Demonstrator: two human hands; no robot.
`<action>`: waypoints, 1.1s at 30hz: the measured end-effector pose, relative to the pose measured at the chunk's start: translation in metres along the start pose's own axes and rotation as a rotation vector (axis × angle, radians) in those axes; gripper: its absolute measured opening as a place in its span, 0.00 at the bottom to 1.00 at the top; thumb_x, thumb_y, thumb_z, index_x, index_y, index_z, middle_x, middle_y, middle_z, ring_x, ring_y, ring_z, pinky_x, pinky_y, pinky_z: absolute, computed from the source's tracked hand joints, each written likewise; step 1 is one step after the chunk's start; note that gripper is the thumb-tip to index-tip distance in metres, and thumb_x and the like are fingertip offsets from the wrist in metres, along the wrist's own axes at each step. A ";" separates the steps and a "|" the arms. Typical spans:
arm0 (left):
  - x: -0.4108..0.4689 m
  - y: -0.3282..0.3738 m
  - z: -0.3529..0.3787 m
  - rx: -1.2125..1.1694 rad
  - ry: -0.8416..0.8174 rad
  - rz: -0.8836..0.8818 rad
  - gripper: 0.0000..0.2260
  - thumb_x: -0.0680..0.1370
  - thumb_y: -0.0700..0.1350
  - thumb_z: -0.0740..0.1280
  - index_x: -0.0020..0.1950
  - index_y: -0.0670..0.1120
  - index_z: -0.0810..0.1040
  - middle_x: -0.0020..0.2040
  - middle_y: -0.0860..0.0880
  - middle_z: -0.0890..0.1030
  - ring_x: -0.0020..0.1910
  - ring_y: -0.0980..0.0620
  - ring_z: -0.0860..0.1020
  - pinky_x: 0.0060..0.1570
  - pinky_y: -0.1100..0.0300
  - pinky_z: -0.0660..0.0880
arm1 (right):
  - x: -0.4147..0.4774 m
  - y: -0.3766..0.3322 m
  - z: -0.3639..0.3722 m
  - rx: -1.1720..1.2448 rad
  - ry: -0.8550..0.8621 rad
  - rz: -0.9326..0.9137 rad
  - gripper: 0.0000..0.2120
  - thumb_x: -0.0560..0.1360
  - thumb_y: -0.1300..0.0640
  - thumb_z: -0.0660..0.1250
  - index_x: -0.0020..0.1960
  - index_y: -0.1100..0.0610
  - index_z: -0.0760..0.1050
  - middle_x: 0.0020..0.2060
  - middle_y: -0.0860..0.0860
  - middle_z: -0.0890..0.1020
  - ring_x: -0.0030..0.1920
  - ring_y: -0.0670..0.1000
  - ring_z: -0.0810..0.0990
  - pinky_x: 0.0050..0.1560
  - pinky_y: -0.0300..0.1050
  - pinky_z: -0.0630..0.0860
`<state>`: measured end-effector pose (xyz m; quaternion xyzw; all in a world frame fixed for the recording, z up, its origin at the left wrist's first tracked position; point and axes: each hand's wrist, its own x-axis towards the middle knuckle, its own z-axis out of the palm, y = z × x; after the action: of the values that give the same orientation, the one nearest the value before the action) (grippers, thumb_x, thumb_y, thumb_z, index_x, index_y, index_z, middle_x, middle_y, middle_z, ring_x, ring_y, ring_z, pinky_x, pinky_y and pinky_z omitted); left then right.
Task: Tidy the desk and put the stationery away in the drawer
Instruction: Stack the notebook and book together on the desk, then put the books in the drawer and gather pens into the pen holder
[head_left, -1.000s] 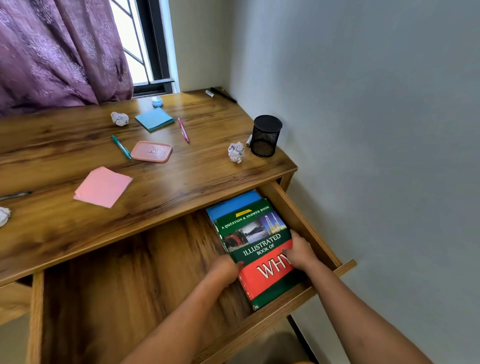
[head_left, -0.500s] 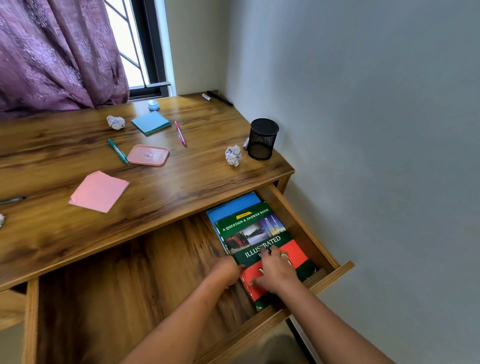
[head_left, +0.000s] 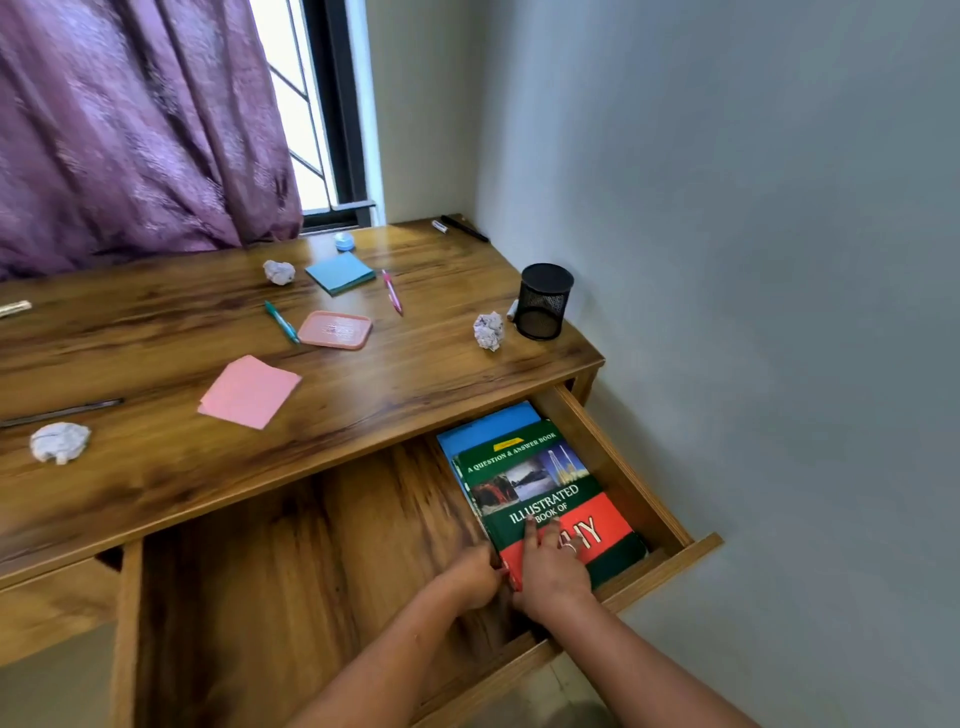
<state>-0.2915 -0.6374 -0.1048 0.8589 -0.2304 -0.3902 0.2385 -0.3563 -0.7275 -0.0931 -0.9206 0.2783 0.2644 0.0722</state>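
Right hand (head_left: 553, 569) has come off the book's right edge since a second ago and now lies on the cover, fingers straight and spread, pressing flat on the red band. Left hand (head_left: 470, 577) is at the near left corner, against the spine edge, with its fingers turned under; cannot tell whether they pinch the edge or only butt against it. Green-and-red book (head_left: 540, 488) sits in the right end of the open drawer (head_left: 618, 467), on top of a blue book (head_left: 488, 423) and close beside the right wall. Judgement: the books are stowed and only being squared up, so the task is at an early stage. Still out on the desk (head_left: 415, 374): green pen (head_left: 282, 322), pink pen (head_left: 392, 291), pink note pad (head_left: 249, 392), blue note pad (head_left: 340, 273), pink tray (head_left: 335, 330), dark pen (head_left: 62, 412) at far left, black marker (head_left: 462, 227) in the back corner. Three paper balls (head_left: 488, 331) lie about, likely waste to clear. Mesh cup (head_left: 544, 301) stands upright near the wall. Drawer not yet shut.
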 end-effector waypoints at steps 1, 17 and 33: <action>-0.004 -0.002 0.002 -0.013 -0.015 -0.012 0.09 0.79 0.43 0.62 0.59 0.45 0.74 0.61 0.42 0.78 0.53 0.49 0.74 0.55 0.58 0.71 | -0.001 -0.001 0.000 -0.018 -0.001 0.006 0.45 0.75 0.47 0.67 0.78 0.56 0.40 0.76 0.63 0.48 0.74 0.69 0.54 0.68 0.57 0.68; -0.089 -0.026 -0.037 -0.364 0.192 -0.052 0.04 0.80 0.44 0.62 0.54 0.48 0.70 0.41 0.54 0.72 0.37 0.59 0.70 0.30 0.68 0.67 | -0.047 -0.033 -0.045 0.186 -0.041 -0.223 0.15 0.75 0.46 0.66 0.56 0.54 0.75 0.50 0.50 0.80 0.50 0.50 0.79 0.51 0.45 0.77; -0.189 -0.108 -0.098 -0.670 0.585 -0.114 0.06 0.80 0.45 0.63 0.55 0.50 0.75 0.52 0.49 0.78 0.49 0.52 0.78 0.40 0.63 0.74 | -0.088 -0.163 -0.042 0.425 0.045 -0.505 0.17 0.75 0.51 0.67 0.64 0.51 0.73 0.56 0.48 0.78 0.49 0.46 0.77 0.51 0.42 0.77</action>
<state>-0.3038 -0.4207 -0.0060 0.8199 0.0337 -0.1964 0.5367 -0.3099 -0.5618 -0.0133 -0.9304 0.0920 0.1535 0.3198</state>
